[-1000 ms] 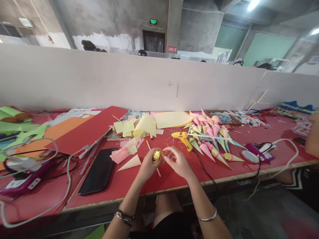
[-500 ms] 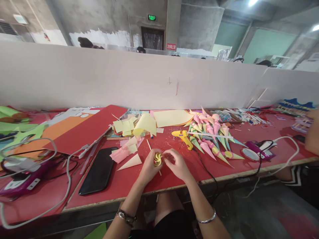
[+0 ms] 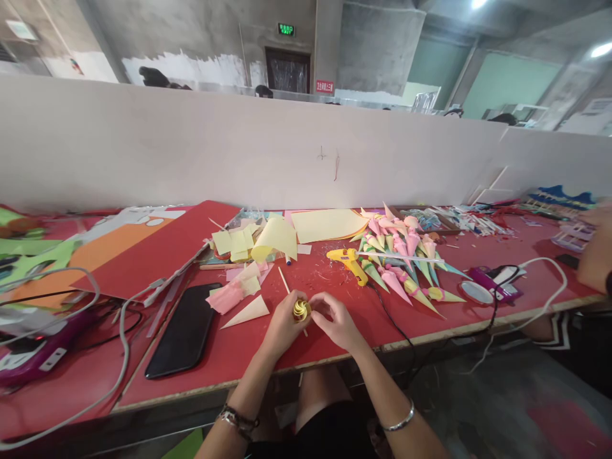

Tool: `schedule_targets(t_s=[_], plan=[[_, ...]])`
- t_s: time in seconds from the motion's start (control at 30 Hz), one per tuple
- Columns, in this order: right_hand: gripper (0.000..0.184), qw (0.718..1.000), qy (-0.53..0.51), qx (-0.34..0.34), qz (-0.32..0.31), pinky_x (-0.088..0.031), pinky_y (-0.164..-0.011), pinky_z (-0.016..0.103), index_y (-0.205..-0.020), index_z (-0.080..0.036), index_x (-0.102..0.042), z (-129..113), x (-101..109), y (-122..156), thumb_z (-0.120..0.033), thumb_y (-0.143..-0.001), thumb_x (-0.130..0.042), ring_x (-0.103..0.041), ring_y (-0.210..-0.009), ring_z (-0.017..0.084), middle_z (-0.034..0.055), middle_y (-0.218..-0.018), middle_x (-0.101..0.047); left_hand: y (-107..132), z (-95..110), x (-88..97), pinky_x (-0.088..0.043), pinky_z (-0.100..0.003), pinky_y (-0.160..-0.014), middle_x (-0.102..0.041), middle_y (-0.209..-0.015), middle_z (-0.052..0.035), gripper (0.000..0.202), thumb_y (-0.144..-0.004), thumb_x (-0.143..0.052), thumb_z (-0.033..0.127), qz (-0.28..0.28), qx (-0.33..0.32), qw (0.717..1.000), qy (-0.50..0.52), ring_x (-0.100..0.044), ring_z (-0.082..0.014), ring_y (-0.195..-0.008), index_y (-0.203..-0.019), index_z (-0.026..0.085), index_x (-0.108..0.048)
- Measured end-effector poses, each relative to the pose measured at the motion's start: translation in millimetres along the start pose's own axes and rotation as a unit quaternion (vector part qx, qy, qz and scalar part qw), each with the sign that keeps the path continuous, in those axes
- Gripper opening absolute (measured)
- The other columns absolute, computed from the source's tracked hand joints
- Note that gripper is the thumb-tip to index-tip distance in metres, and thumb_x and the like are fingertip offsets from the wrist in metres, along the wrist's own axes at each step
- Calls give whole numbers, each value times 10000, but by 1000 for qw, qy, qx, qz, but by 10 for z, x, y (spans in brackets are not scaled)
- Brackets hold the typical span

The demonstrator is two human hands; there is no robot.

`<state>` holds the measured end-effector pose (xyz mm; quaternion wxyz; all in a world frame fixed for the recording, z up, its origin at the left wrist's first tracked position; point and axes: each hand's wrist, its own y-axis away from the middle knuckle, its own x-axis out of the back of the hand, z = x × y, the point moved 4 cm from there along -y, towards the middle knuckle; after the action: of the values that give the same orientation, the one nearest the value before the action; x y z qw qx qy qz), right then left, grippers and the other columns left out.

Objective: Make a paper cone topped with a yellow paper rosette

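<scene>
My left hand [image 3: 282,324] is closed around a small yellow paper rosette [image 3: 301,310], whose curled strips swirl toward its centre. From the right, my right hand [image 3: 336,320] has its bent fingers and thumb at the rosette's edge, apparently pinching it. A thin pale stick [image 3: 284,279] passes under my left hand and shows again below it. Left of that hand lies a cream paper cone [image 3: 246,312]. Beyond my right hand rests a yellow hot glue gun [image 3: 351,262], against a pile of pink, yellow and green paper cones [image 3: 401,255].
A black phone [image 3: 184,331] lies at the left, near pink paper scraps [image 3: 232,294]. Purple power strips [image 3: 43,344] with cables sit at both sides. Coloured sheets [image 3: 143,255] cover the back left. A pale partition [image 3: 239,146] closes the rear. Another person's arm [image 3: 593,248] is at the far right.
The rosette has turned slightly in my fingers, and its strips look more tightly swirled. My right fingers have shifted a little at its edge. The whole view has moved slightly.
</scene>
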<state>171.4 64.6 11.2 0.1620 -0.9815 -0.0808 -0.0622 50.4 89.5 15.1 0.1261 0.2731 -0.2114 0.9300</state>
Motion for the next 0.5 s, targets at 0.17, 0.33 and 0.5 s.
schedule_targets(t_s=[0.17, 0.33, 0.5], plan=[[346, 999, 48, 20, 3, -454, -745, 263, -1010, -202, -484, -34, -32, 3, -182, -679, -578, -553, -810, 141, 16, -898, -565, -11, 26, 3, -385, -229, -594, -496, -729, 18, 144, -653, -498, 132, 15, -13, 1000, 0, -480, -124, -649, -775, 186, -443], [331, 997, 72, 36, 7, -457, -759, 271, -1007, -201, -493, -80, -44, -4, -196, -687, -576, -562, -826, 146, 23, -924, -583, -19, 45, 8, -394, -248, -627, -485, -771, 2, 161, -662, -489, 119, 29, -36, 999, 0, -476, -136, -696, -801, 184, -441], [344, 995, 87, 46, 17, -456, -781, 288, -1029, -209, -499, -92, -52, 8, -235, -697, -587, -564, -872, 160, 36, -981, -586, -12, 50, -1, -402, -269, -659, -470, -799, -7, 182, -659, -477, 107, 28, -40, 999, 3, -469, -145, -721, -815, 187, -425]])
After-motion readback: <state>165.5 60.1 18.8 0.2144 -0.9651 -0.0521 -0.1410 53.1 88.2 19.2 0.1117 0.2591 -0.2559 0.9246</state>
